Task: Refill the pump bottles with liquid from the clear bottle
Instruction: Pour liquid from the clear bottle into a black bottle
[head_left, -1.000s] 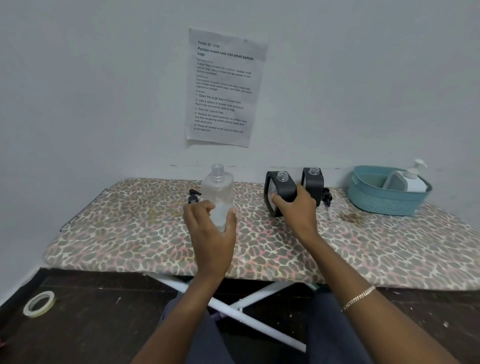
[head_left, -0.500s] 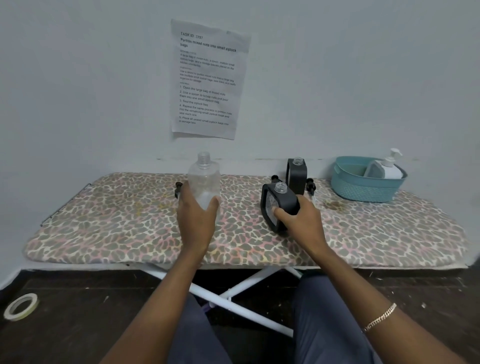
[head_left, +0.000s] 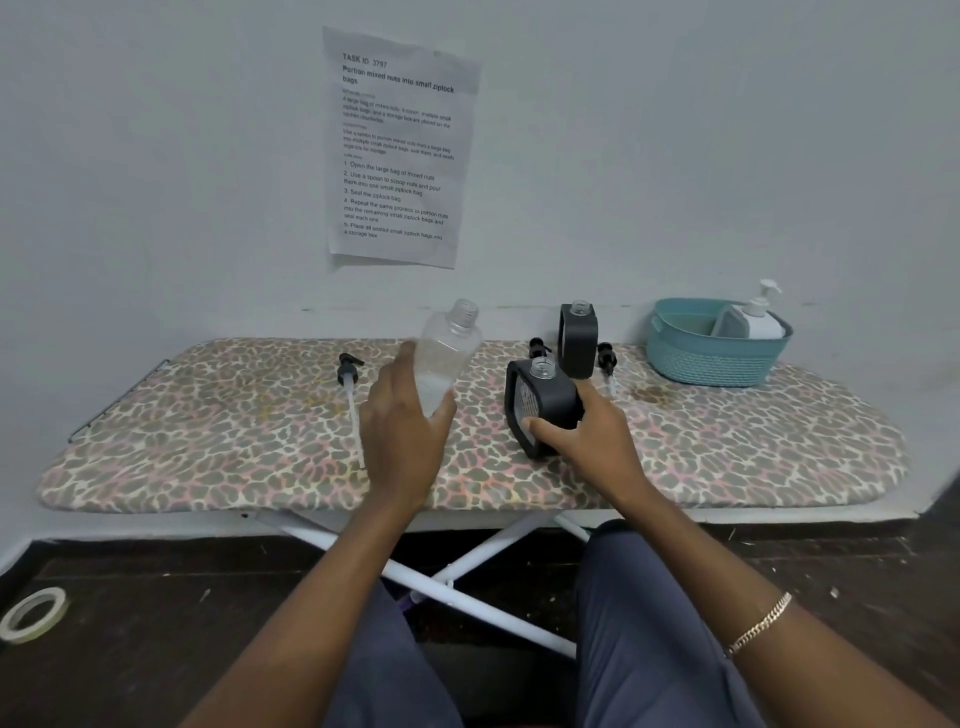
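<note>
My left hand (head_left: 402, 431) grips the clear bottle (head_left: 448, 345), uncapped and tilted a little to the right, with some liquid low inside. My right hand (head_left: 589, 431) holds a black pump bottle (head_left: 540, 402) on the leopard-print ironing board (head_left: 727, 447); its neck is open and its pump is off. A second black pump bottle (head_left: 577, 338) stands open-necked just behind it. A loose black pump with a long white tube (head_left: 349, 387) lies left of my left hand. Two more black pumps lie beside the rear bottle, one (head_left: 537, 347) on its left and one (head_left: 607, 359) on its right.
A teal basket (head_left: 717, 353) at the board's back right holds a white pump dispenser (head_left: 761, 314). A printed sheet (head_left: 397, 150) hangs on the wall. A tape roll (head_left: 32, 616) lies on the dark floor at left. White board legs (head_left: 467, 566) cross under the board.
The clear bottle has tipped to the right, toward the black bottle in my right hand. That black bottle was drawn forward from beside the rear one and now stays put.
</note>
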